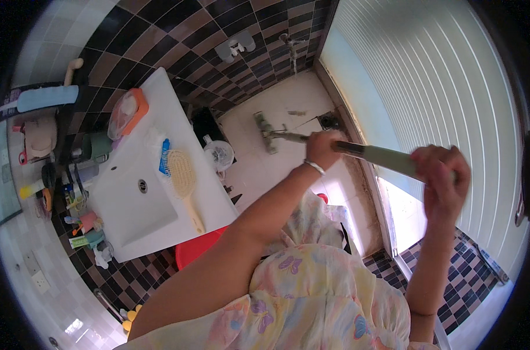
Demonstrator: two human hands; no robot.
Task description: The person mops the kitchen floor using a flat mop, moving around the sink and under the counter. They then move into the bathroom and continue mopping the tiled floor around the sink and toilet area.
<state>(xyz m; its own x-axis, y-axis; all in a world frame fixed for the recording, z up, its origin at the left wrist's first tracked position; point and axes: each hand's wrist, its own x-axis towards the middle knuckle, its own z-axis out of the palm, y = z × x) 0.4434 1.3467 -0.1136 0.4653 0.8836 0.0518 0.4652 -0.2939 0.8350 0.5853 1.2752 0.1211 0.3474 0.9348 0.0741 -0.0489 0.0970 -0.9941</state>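
My left hand (324,151), with a silver bangle at the wrist, grips the metal pole of a long-handled mop or floor brush (293,137). Farther up, my right hand (442,177) is closed around the pale green grip (389,160) near its end. The tool slants down and away to the left. Its narrow green head (265,132) rests on the pale tiled floor (258,175); blur hides whether it carries bristles or a pad. Just right of the head lies a dark smudge (297,113). A dark drain or small object (328,121) sits by the raised sill.
To the left stands a white washbasin (129,232) bearing a cream hairbrush (183,175), a blue tube (164,157) and an orange soap box (136,111). A clear plastic container (219,155) is beside it. A red basin (199,247) sits below; a ribbed door panel (422,78) borders the right.
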